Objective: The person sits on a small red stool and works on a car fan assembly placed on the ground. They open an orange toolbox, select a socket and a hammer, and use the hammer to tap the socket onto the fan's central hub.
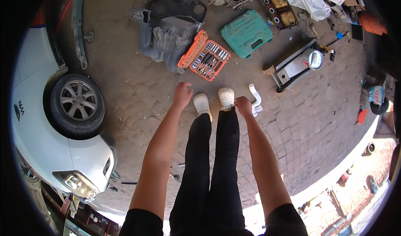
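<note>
**Socket set lying open on the ground, ahead of both empty hands**

Socket set (205, 55) in an orange case is sitting open on the dirt floor, lid folded back to its left, sockets and bits showing in rows. It is lying beyond the person's white clogs (214, 100), well apart from either hand, not touched.

Left hand (182, 94) is hanging loose at the person's side, fingers relaxed and slightly curled, holding nothing. The case is lying up and a bit to the right of it, nearer to this hand than to the other.

Right hand (243, 106) is curling into a loose fist beside the right clog, nothing visible in it. A white plastic part (255, 98) is lying on the ground just beside it; can't tell if they are touching.

Around the set:
- grey plastic engine cover (167, 37) is lying just left of the case, its edge next to the open lid
- green tool case (246, 33) is sitting shut, just right and up
- floor jack (294, 64) is sitting further right on the brick paving
- white car (50, 110) with its front wheel (76, 104) is standing at the left, well apart

Person is standing upright, black trousers, both arms straight down.
</note>
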`<state>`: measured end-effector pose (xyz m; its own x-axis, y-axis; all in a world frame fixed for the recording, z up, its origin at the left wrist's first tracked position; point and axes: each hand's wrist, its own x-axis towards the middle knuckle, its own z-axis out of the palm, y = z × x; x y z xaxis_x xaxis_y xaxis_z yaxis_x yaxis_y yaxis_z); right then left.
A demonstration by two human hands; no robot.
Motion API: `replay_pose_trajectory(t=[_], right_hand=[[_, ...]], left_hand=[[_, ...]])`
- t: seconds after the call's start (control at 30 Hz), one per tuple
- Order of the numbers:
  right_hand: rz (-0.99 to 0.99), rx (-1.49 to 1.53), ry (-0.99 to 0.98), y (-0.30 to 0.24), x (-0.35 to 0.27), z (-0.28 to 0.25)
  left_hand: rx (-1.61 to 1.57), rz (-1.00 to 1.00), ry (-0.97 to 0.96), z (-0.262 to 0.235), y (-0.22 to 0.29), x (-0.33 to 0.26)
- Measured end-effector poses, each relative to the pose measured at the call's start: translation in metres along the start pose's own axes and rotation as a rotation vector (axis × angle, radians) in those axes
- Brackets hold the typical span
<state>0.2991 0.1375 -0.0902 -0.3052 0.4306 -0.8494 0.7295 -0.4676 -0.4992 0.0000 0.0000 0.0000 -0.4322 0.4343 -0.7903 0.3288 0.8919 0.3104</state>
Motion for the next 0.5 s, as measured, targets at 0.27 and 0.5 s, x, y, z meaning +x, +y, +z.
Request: replay_pose_trajectory(t=[0.27, 0.5], right_hand=[[0.001, -0.215, 0.249, 0.031, 0.268, 0.071], [0.294, 0.798, 0.02, 0.036, 0.299, 0.102]], left_hand=[[0.06, 0.226, 0.703, 0.023, 0.005, 0.18], [0.106, 0.17, 0.581, 0.048, -0.023, 0.194]])
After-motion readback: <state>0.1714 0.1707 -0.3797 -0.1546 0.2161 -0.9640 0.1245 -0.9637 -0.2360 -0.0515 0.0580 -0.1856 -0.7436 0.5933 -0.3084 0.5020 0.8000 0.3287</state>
